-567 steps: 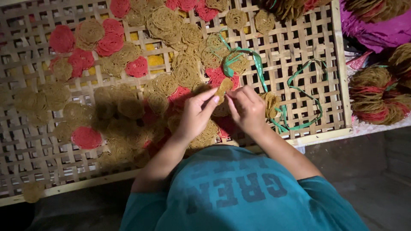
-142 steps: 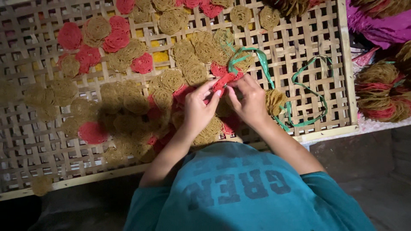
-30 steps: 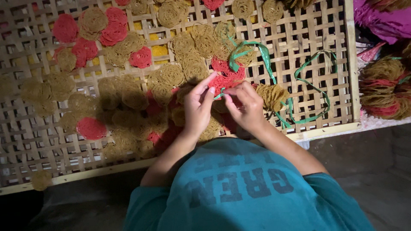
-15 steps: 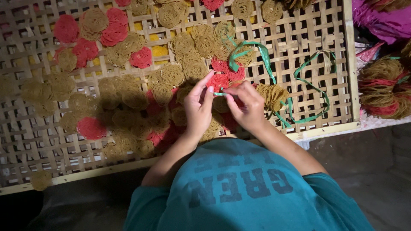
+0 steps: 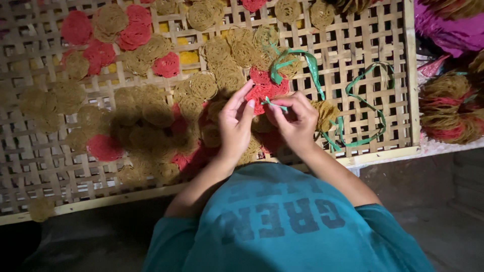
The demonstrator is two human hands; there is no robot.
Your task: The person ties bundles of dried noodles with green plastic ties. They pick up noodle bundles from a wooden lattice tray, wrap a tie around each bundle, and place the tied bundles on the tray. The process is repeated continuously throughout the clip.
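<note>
Your left hand (image 5: 236, 121) is half spread, thumb and first fingers closed on the near edge of a small stack of red discs (image 5: 263, 91), which steadies it just above the lattice tray (image 5: 388, 50). Your right hand (image 5: 297, 118) pinches the end of a green strip (image 5: 276, 105) between thumb and forefinger, right against the stack. That strip seems to run on as the green ribbon (image 5: 307, 63) looping over the discs and trailing off in curls toward the tray's right edge; held taut this way, it looks set to bind the stack.

Loose tan discs (image 5: 217, 50) and more red ones (image 5: 103, 147) lie flat and single on the slats, spread out as if to air. Tied bundles (image 5: 448, 108) rest off the tray at the right.
</note>
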